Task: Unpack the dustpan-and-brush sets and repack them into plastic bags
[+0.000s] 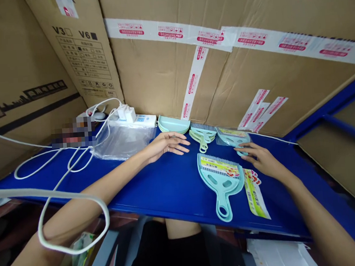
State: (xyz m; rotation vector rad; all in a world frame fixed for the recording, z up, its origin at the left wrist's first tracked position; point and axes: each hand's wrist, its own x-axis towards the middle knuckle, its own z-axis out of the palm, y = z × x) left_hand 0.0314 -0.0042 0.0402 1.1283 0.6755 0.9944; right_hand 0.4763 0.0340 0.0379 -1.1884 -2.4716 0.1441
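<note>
My left hand (pixel 169 145), fingers spread and holding nothing, hovers over the blue table near a stack of pale green dustpans (pixel 173 124). To its right lies a stack of small brushes (pixel 202 135). My right hand (pixel 253 154) has its fingers apart at the handle of a bagged light-blue dustpan set (pixel 232 136); whether they touch it is unclear. Nearer the front edge, a light-blue dustpan (pixel 222 194) holds a brush and a yellow-green label card (pixel 219 165). Beside it on the right lies a pile of similar cards (pixel 254 194).
Clear plastic bags (pixel 125 140) lie at the back left, beside a white power strip (pixel 146 120) with chargers. A white cable (pixel 102 211) loops over my left forearm. Cardboard (pixel 161 77) stands behind the table (pixel 169 190); a blue metal frame (pixel 325 116) is at right.
</note>
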